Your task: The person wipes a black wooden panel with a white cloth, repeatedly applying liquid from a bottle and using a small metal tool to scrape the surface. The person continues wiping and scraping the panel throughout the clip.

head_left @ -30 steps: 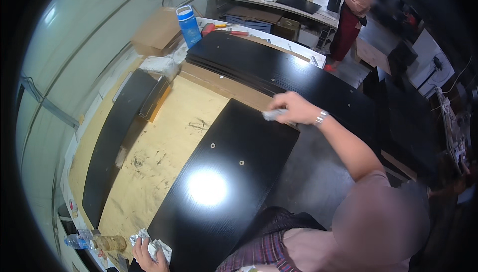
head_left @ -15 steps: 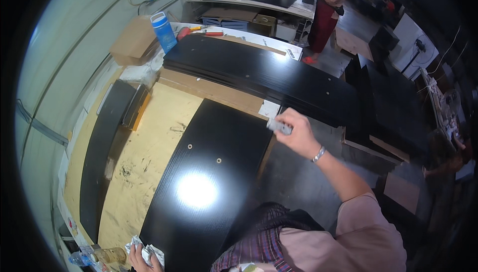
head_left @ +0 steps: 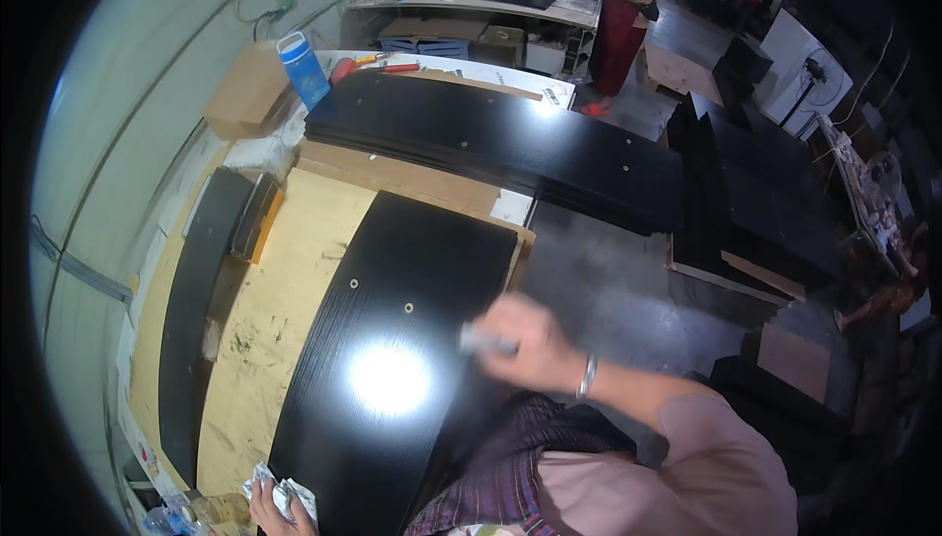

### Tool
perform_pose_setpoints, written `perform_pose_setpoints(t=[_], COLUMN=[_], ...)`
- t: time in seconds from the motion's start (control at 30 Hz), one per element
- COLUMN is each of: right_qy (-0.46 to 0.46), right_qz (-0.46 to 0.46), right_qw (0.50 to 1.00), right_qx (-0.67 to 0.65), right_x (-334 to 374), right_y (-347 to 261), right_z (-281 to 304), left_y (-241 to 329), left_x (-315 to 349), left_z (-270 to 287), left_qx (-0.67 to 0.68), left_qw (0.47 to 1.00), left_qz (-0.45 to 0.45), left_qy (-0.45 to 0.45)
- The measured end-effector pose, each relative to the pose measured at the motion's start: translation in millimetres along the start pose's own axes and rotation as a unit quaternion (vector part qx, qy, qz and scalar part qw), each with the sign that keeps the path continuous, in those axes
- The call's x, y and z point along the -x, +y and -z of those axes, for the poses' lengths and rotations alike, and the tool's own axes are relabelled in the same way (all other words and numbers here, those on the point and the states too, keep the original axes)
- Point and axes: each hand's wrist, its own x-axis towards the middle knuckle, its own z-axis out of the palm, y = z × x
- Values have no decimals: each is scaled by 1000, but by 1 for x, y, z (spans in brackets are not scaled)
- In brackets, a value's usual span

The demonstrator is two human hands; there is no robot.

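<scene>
A long black wood-grain panel (head_left: 432, 242) with two small brass-coloured rings lies in front of me, a bright lamp reflection on its surface. Over its right edge is my right hand (head_left: 535, 345), closed around a small grey block (head_left: 481, 342); motion blurs both, and whether the block touches the panel I cannot tell. At the near left corner of the panel, my left hand (head_left: 267, 510) has its fingers wrapped on a crumpled white cloth (head_left: 298, 502) with dark marks.
A narrow black board (head_left: 201, 271) stands along the left of the yellowish, stained tabletop (head_left: 250, 340). Black panels (head_left: 412, 129) are stacked across the far side, beside a blue bottle (head_left: 302, 75) and a cardboard box (head_left: 245, 95). Another person (head_left: 623, 26) stands beyond, at a second table.
My right hand has come from the panel's far right corner toward me along its right edge, block still in it. My left hand stays on the cloth. The view has shifted slightly.
</scene>
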Motion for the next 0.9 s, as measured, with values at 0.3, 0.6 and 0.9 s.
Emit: perform_pose_setpoints(t=[0.3,0.6,0.9], right_qy=[103,81,72], right_qz=[-38,-70,-23], right_qw=[992,993,997], right_qx=[69,40,-20], right_x=[-40,29,144], right_y=[4,-60,-216], right_z=[12,-52,-169], left_y=[-17,-82,-248], left_x=[11,25,102], left_z=[-11,10,47], left_qx=[45,124,251], left_qw=[998,990,953], left_qz=[40,48,155], left_qy=[-20,-42,-68])
